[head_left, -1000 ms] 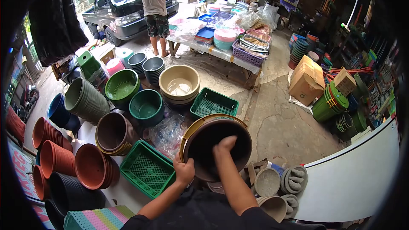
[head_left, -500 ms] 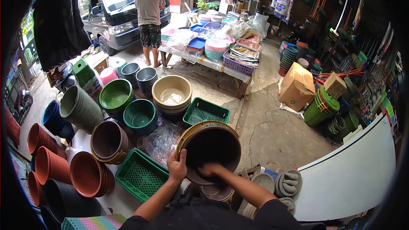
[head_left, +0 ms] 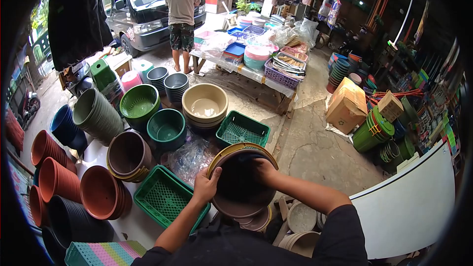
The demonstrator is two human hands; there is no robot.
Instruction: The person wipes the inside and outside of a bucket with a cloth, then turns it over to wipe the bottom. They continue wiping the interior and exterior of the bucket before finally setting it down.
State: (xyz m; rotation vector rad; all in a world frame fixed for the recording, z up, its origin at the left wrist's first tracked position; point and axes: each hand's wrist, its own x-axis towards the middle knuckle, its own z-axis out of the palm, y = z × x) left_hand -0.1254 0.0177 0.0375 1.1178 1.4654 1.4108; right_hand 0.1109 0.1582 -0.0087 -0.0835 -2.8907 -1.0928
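Note:
A dark brown bucket (head_left: 241,204) with a yellowish outer rim is tilted with its mouth toward me, low in the middle of the view. My left hand (head_left: 207,185) grips its left rim, thumb on the inside. Inside the mouth, near the upper right rim, is my right hand (head_left: 267,172); its fingers are lost in the shadow, and what they hold, if anything, cannot be made out. Just left of the bucket lie crumpled clear plastic (head_left: 189,160) and a green perforated basket (head_left: 165,197). Another green basket (head_left: 243,129) sits beyond it.
Stacked terracotta pots (head_left: 101,194), a grey-green stack (head_left: 96,113) and a cream basin (head_left: 205,103) stand left and ahead. A goods table (head_left: 246,73), a person (head_left: 182,19) and a van (head_left: 148,19) are farther off. A white panel (head_left: 409,202) and cardboard box (head_left: 346,106) are at right.
My right hand has moved from the lower inside of the bucket up to its right side, with the elbow swung outward. The view has shifted slightly.

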